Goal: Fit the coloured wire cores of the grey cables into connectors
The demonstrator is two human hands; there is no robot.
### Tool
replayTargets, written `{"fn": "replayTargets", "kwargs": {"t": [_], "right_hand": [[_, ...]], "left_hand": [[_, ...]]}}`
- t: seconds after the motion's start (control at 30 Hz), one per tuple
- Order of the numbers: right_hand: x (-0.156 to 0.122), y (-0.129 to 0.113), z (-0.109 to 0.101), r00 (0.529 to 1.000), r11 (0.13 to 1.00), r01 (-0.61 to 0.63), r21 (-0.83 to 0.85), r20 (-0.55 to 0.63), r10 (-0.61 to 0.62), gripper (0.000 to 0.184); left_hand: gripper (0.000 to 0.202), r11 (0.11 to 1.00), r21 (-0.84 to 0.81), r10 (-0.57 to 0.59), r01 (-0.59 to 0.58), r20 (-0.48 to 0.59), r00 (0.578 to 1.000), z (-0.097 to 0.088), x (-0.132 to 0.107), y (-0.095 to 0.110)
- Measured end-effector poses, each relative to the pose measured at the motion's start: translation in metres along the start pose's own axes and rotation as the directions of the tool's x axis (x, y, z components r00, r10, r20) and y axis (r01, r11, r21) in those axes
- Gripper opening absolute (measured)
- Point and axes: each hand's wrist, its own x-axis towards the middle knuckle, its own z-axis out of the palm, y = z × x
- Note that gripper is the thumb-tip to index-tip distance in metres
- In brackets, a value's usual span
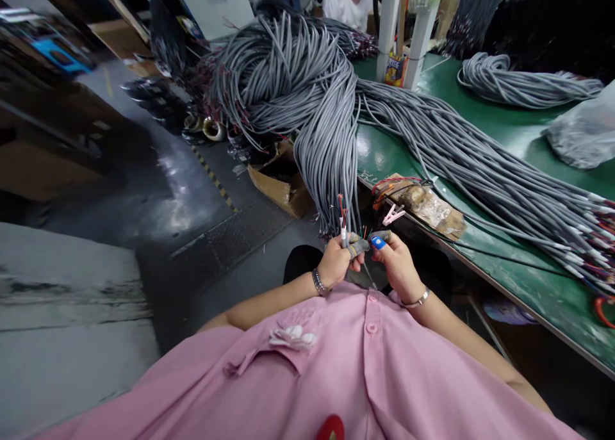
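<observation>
My left hand point(338, 260) is closed around a grey cable point(344, 240), whose white-banded end with red and other thin wires sticks up above the fingers. Grey finger covers are on some of its fingers. My right hand point(391, 260) meets it in front of my body, thumb and forefinger pinched, with blue tape on the thumb. Thin coloured wires point(366, 234) show between the two hands; which of them the right fingers grip is hidden. Just beyond hangs a thick bundle of grey cables point(331, 145) over the table's edge.
Another long cable bundle point(461, 145) lies across the green table point(523, 142). A taped cardboard piece point(427, 206) with a pink clip point(394, 214) sits at the near edge. An open carton point(276, 187) stands on the floor. A person point(348, 8) is at the far side.
</observation>
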Motion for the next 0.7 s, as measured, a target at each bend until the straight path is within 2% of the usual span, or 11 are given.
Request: {"fn": "replayTargets", "kwargs": {"t": [0.17, 0.37, 0.47, 0.57, 0.7], "right_hand": [[0.001, -0.003, 0.001, 1.0, 0.999, 0.019, -0.046, 0.021, -0.018, 0.022], [0.004, 0.007, -0.005, 0.997, 1.0, 0.002, -0.013, -0.075, -0.003, 0.02], [0.003, 0.005, -0.005, 0.999, 0.999, -0.03, 0.012, -0.04, 0.03, 0.022], [0.002, -0.001, -0.002, 1.0, 1.0, -0.014, -0.028, 0.013, 0.014, 0.024], [0.002, -0.001, 0.002, 1.0, 0.998, 0.017, -0.066, 0.009, -0.017, 0.022]], "left_hand": [[0.037, 1.0, -0.005, -0.011, 0.011, 0.006, 1.0, -0.001, 0.001, 0.0], [0.035, 0.999, -0.047, 0.0, -0.002, -0.035, 0.999, -0.003, 0.002, 0.002], [0.035, 0.999, -0.046, -0.009, 0.007, -0.038, 0.999, -0.004, 0.003, 0.001], [0.034, 0.999, -0.033, 0.005, -0.005, -0.014, 1.0, -0.004, 0.003, -0.002], [0.034, 1.0, -0.028, -0.002, 0.001, -0.005, 1.0, -0.002, 0.002, -0.003]]}}
